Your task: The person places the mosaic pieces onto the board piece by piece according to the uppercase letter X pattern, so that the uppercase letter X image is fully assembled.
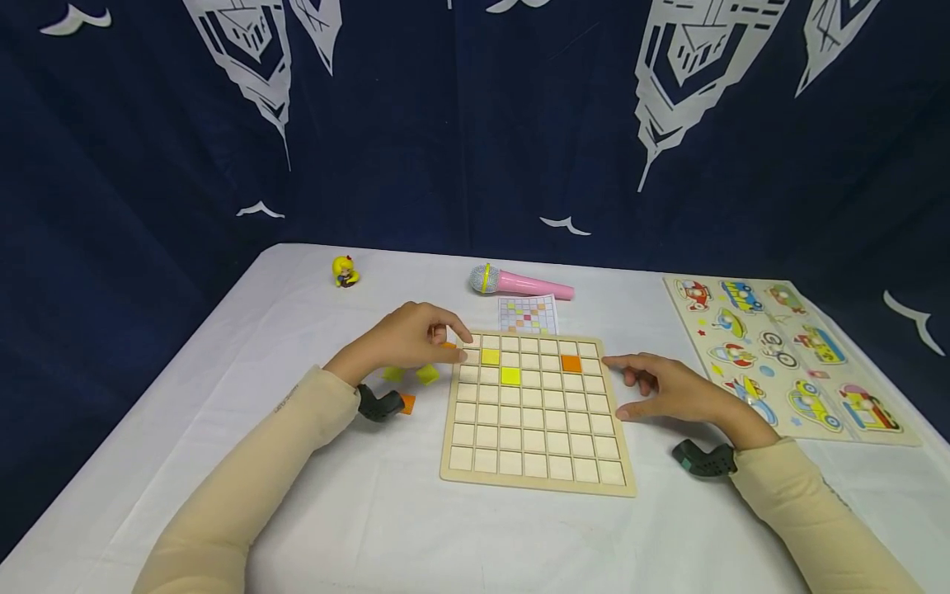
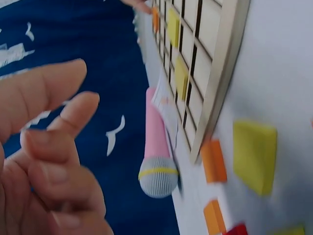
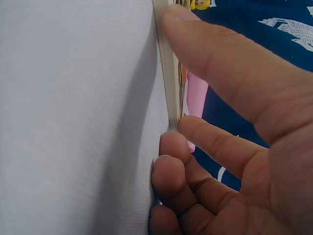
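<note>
Your L grip [image 1: 416, 337]: thumb/index apart, nothing seen held, nr grid board [image 1: 532, 440] on bench [image 1: 356, 520]. R grip [image 1: 671, 388]: thumb/index spread, touching board's R edge. Risk: R push may skew board; low L grip may scatter loose tiles [image 1: 427, 375]. Qty: 1 board; set, 2 yellow tiles [image 1: 510, 376], 1 orange tile [image 1: 571, 364]; loose, min. 2 yellow, 2 orange, 1 red tile [image 2: 237, 230]; 1 mic [image 1: 519, 284], 1 card [image 1: 527, 315], 1 figurine [image 1: 345, 271].

Board [image 1: 534, 483] ctr frame, on table [image 1: 371, 532]. 3 inset tiles [image 1: 510, 376] on it, from upper L: row 2 col 2, row 3 col 3, row 2 col 6. Loose tiles [image 1: 428, 374] L of board. L grip [image 1: 408, 337] nr board's upper-L corner; R grip [image 1: 671, 389] at R edge. Card [image 1: 527, 315] just behind board, mic [image 1: 519, 283] behind card. Figurine [image 1: 345, 271] upper L. Puzzle [image 1: 849, 435] R. Curtain [image 1: 445, 165] behind table.
</note>
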Demonstrator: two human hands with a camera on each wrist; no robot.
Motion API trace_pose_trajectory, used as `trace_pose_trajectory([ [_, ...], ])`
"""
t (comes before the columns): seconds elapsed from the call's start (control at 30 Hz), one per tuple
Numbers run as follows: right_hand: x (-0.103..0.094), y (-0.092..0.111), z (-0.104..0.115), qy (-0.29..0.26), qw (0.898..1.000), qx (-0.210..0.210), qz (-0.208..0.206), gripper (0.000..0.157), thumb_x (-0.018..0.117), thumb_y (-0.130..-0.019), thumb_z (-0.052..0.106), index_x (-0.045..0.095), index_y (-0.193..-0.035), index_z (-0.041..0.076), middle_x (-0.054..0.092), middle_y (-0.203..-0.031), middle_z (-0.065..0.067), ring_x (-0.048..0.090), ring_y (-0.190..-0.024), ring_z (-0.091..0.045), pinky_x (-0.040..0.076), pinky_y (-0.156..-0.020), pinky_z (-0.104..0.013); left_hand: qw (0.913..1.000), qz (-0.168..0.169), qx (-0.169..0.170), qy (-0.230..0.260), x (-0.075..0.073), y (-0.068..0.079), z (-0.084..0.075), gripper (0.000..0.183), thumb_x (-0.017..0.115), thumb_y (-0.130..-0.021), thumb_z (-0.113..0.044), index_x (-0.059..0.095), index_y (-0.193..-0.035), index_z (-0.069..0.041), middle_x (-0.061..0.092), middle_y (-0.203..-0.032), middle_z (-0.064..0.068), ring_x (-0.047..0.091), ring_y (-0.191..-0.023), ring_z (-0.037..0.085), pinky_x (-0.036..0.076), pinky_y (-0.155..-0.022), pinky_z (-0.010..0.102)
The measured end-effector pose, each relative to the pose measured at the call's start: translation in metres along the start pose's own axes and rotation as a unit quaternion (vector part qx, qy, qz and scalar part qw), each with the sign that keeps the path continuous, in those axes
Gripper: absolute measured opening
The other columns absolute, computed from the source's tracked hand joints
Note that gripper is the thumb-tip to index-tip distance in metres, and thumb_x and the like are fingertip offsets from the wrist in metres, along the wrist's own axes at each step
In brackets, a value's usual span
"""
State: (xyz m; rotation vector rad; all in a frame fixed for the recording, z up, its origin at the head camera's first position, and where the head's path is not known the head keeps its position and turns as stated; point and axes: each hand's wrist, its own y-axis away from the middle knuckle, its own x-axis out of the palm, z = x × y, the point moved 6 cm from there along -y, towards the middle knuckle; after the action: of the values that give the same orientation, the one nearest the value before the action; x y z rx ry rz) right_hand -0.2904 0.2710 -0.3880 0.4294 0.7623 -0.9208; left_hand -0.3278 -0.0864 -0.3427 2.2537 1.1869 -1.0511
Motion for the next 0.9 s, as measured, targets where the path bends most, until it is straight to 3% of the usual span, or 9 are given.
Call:
trace_pose_trajectory([
  [0.2, 0.000, 0.000, 0.000, -0.001, 1.000, -0.001, 0.000, 0.076, 0.093, -0.086, 0.014, 0.056, -0.147, -0.012, 0.053, -0.102, -0.004, 0.048, -0.083, -0.012, 0.041, -0.073, -0.028, 0.9986, -0.001, 0.016, 0.050, -0.011, 0.010, 0.011, 0.026, 0.084, -0.094, -0.016, 0.080, -0.117, -0.005, 0.042, -0.067, -0.004, 0.041, -0.064, 0.015, 0.032, -0.062, 0.027],
  [0.37, 0.000, 0.000, 0.001, -0.003, 1.000, -0.001, -0.002, 0.075, 0.093, -0.086, 0.013, 0.056, -0.147, -0.012, 0.053, -0.103, -0.004, 0.048, -0.083, -0.013, 0.041, -0.073, -0.028, 0.9970, -0.021, 0.016, 0.073, -0.021, 0.012, 0.027, 0.027, 0.082, -0.095, -0.013, 0.079, -0.119, -0.003, 0.039, -0.065, -0.004, 0.040, -0.064, 0.017, 0.031, -0.063, 0.027],
  [0.67, 0.001, 0.001, 0.001, -0.006, 1.000, -0.002, -0.002, 0.076, 0.092, -0.086, 0.013, 0.055, -0.147, -0.013, 0.054, -0.103, -0.005, 0.048, -0.083, -0.013, 0.041, -0.072, -0.028, 0.9906, -0.057, -0.025, 0.122, -0.032, 0.014, 0.066, 0.027, 0.080, -0.097, -0.012, 0.078, -0.122, -0.003, 0.042, -0.067, -0.003, 0.043, -0.069, 0.017, 0.033, -0.068, 0.030],
  [0.9, 0.001, 0.000, -0.001, 0.000, 1.000, 0.003, -0.001, 0.076, 0.092, -0.087, 0.015, 0.055, -0.148, -0.012, 0.054, -0.103, -0.005, 0.048, -0.084, -0.012, 0.042, -0.073, -0.028, 0.9889, -0.030, -0.068, 0.129, -0.033, 0.016, 0.096, 0.033, 0.077, -0.098, -0.014, 0.076, -0.128, -0.001, 0.044, -0.068, -0.003, 0.044, -0.073, 0.020, 0.035, -0.072, 0.032],
])
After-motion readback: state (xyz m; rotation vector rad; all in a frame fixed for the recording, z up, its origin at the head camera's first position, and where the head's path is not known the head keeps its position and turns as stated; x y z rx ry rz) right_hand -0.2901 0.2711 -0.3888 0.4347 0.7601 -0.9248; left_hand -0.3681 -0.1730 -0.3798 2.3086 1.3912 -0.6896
